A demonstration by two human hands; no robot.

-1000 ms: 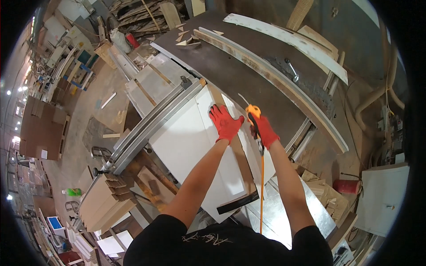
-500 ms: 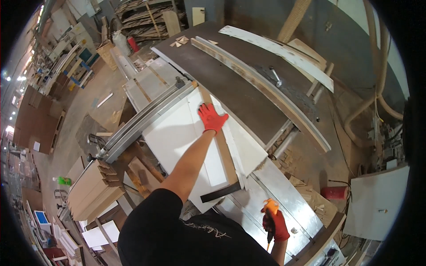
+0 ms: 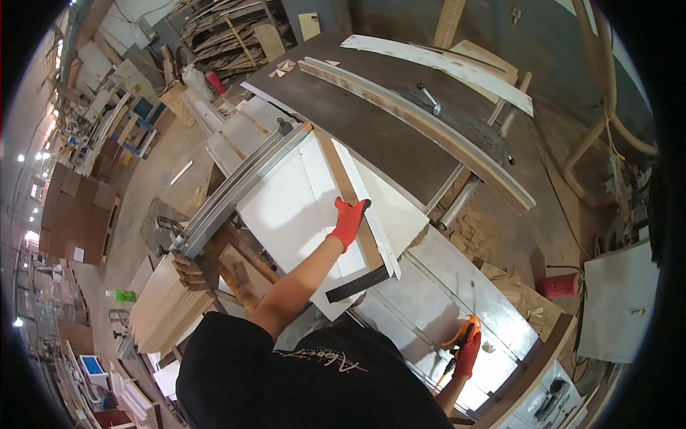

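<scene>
My left hand (image 3: 349, 223), in a red glove with dark fingertips, is closed across a light-brown wooden strip (image 3: 331, 159), fingers on one side and thumb on the other. That strip lies on white boards (image 3: 275, 200), with a narrow white strip (image 3: 376, 230) along its right side. A short black bar (image 3: 357, 284) sits crosswise at the strip's near end. Lower right, my right hand (image 3: 468, 354), also red-gloved, grips an orange-and-black air gun (image 3: 463, 330) with a thin orange hose, above the metal saw table (image 3: 443, 286).
A long metal fence (image 3: 243, 196) runs along the boards' left side. Beyond them, a dark tabletop (image 3: 400, 154) carries a long curved-looking rail (image 3: 414, 121) and a white plank (image 3: 436, 64). Stacked wooden boards (image 3: 171, 304) stand at left. A wooden beam (image 3: 529, 379) borders the lower right.
My left hand has moved nearer along the wooden strip, from fingers spread flat to closed across it. My right hand with the air gun has shifted right. The view has tilted slightly.
</scene>
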